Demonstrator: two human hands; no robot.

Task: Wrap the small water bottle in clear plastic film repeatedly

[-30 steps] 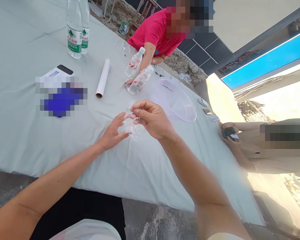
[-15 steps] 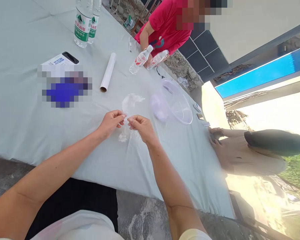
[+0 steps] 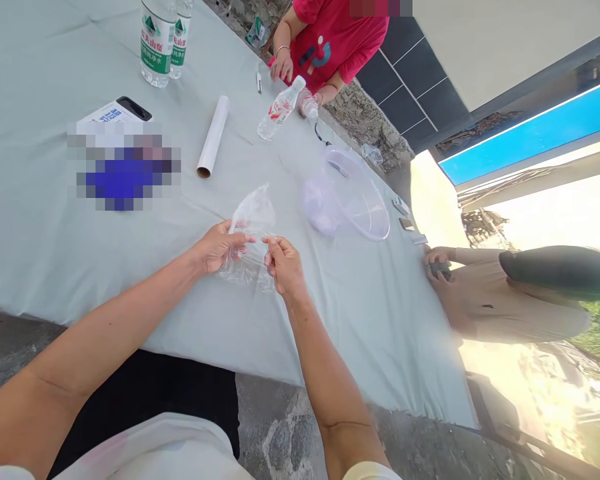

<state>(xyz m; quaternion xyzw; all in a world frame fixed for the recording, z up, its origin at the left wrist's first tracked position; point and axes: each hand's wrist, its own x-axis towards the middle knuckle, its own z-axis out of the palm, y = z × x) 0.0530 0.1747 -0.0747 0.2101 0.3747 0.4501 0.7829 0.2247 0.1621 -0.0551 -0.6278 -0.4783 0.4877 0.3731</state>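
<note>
A thin, crumpled sheet of clear plastic film (image 3: 254,210) is spread between my hands, standing up above the table and hanging down below my fingers. My left hand (image 3: 221,248) grips its left side, the thumb in front and the other fingers partly behind the film. On the right edge, my right hand (image 3: 283,261) is closed in a pinch, thumb against curled fingers. A small gap separates the two hands. Whether the film is a flat sheet or a bag, I cannot tell.
A white roll (image 3: 213,137) lies beyond my left hand. To the right sits a translucent purple basin (image 3: 380,230). Water bottles (image 3: 156,43), a phone (image 3: 134,108) and a red-labelled bottle (image 3: 281,110) stand or lie farther off. A person in red (image 3: 325,47) and another person (image 3: 525,300) are at the table.
My hands have moved slightly apart, and the film between them has opened wider and risen. Across the table, the person in red has lifted one hand from the bottles and tilted one bottle over.
</note>
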